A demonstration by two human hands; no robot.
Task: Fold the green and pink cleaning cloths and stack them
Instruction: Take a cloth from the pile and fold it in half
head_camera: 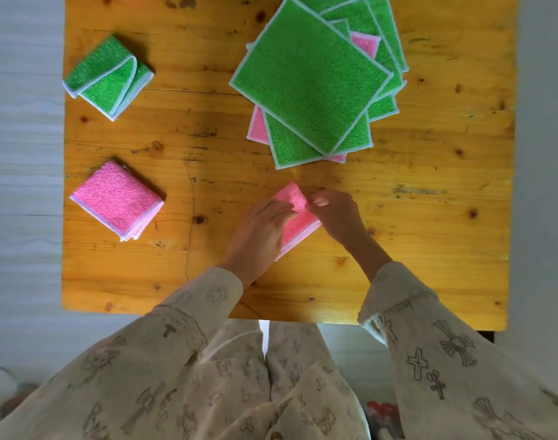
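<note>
Head view: left hand (258, 236) flat, fingers pressing pink cloth (295, 214); right hand (338, 214) fingers pinching its edge.

A knotty orange wooden surface (414, 233) fills the middle of the frame — pale grey floor (20, 154) on either side, cream patterned sleeves (430, 360) along the bottom.

Two hands work a folded pink terry cleaning cloth (295, 214) on an orange-stained knotty wooden table (430, 233).

The left hand (260, 231) lies on the cloth; the right hand (338, 214) pinches its right edge. Folded green (108, 76) and pink (117, 200) cloths sit by the left edge; a fanned unfolded pile (312, 77) nears the far edge.
</note>
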